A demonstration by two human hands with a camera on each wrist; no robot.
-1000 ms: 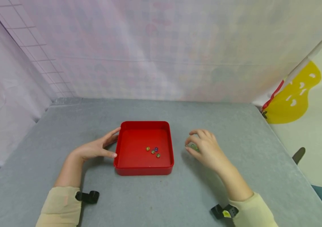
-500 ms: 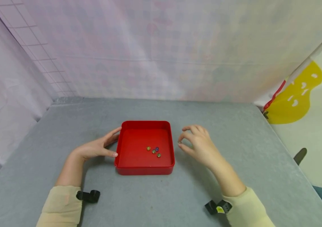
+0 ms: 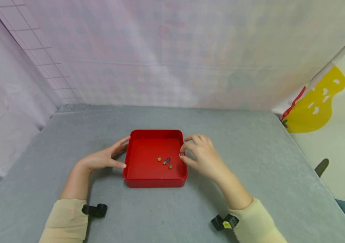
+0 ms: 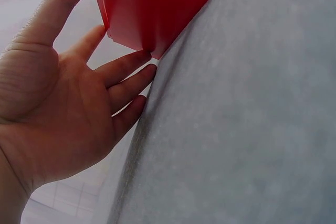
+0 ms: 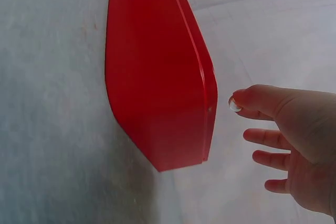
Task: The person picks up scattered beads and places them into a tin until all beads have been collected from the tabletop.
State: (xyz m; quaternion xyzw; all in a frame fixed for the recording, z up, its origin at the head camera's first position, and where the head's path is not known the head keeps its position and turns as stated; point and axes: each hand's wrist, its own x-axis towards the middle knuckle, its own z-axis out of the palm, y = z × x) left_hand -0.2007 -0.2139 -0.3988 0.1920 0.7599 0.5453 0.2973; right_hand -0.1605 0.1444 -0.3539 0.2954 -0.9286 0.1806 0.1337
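Observation:
A square red tray [image 3: 154, 183] sits on the grey cloth. Lying on its floor are several small glass marbles [image 3: 165, 162], greenish, yellowish and one blue. My left hand [image 3: 103, 160] rests on the tray's left side, thumb and fingertips against the wall; in the left wrist view its fingers [image 4: 126, 69] are fairly straight. Between thumb and index finger, my right hand [image 3: 201, 155] pinches one marble [image 3: 181, 154] at the tray's right rim. The right wrist view shows this marble [image 5: 234, 105] as a pale ball at the thumb tip, above the rim, with the other fingers spread apart.
Grey cloth [image 3: 157, 216] covers the table around the tray. White patterned sheets [image 3: 172, 60] hang behind and at the sides. A yellow printed shape [image 3: 315, 104] shows on the right sheet. Each wrist wears a black camera strap [image 3: 94, 210].
My right hand has moved left from the cloth to the tray's right rim, carrying the pinched marble. Greenish marbles seen by it at first no longer show. The left hand stays at the tray.

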